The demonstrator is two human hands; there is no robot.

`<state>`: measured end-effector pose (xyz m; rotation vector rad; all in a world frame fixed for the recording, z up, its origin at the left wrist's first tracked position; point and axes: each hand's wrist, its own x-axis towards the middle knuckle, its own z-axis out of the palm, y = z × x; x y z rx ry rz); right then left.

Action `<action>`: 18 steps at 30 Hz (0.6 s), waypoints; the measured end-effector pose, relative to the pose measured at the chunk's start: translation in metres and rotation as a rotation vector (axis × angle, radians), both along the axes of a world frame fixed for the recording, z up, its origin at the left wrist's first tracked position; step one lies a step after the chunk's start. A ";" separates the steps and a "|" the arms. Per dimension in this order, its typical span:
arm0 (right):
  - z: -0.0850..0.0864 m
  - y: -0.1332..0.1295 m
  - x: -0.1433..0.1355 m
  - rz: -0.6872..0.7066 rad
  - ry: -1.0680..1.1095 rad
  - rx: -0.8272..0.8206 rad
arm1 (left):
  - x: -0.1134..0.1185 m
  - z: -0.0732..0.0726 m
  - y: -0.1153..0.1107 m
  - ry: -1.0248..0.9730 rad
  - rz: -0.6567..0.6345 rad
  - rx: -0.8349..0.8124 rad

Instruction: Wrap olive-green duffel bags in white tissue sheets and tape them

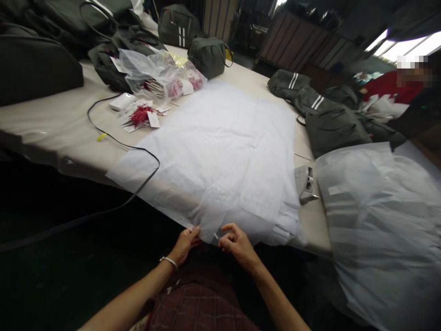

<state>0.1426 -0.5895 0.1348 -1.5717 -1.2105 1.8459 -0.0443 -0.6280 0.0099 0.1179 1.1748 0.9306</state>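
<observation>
Thin white translucent sheets [220,151] lie spread in a stack across the middle of the table, their near edge overhanging the front. At that edge my left hand [186,241] pinches the sheet between thumb and fingers. Just to its right, my right hand [236,243] is closed at the sheet's near corner, with the index finger bent; a small pale bit shows by its fingertips, too small to name. Right of the stack stands a grey tape dispenser [306,185].
Dark green bags [210,57] stand at the back left, others [327,115] at the right. Red-stringed tags [139,117], a white box [122,101] and a plastic bag [161,76] lie left. A black strap [151,170] crosses the front edge. Filled translucent bag [379,220] at right; person in red [389,87] behind.
</observation>
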 end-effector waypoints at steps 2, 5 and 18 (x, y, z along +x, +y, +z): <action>-0.012 -0.011 -0.018 0.002 -0.042 -0.001 | 0.000 0.001 -0.001 -0.025 -0.005 0.010; -0.027 -0.020 -0.028 -0.012 -0.149 0.027 | 0.000 0.005 -0.002 -0.064 -0.020 0.026; -0.051 -0.024 -0.036 -0.011 -0.452 0.142 | -0.008 0.016 -0.001 -0.212 -0.066 0.034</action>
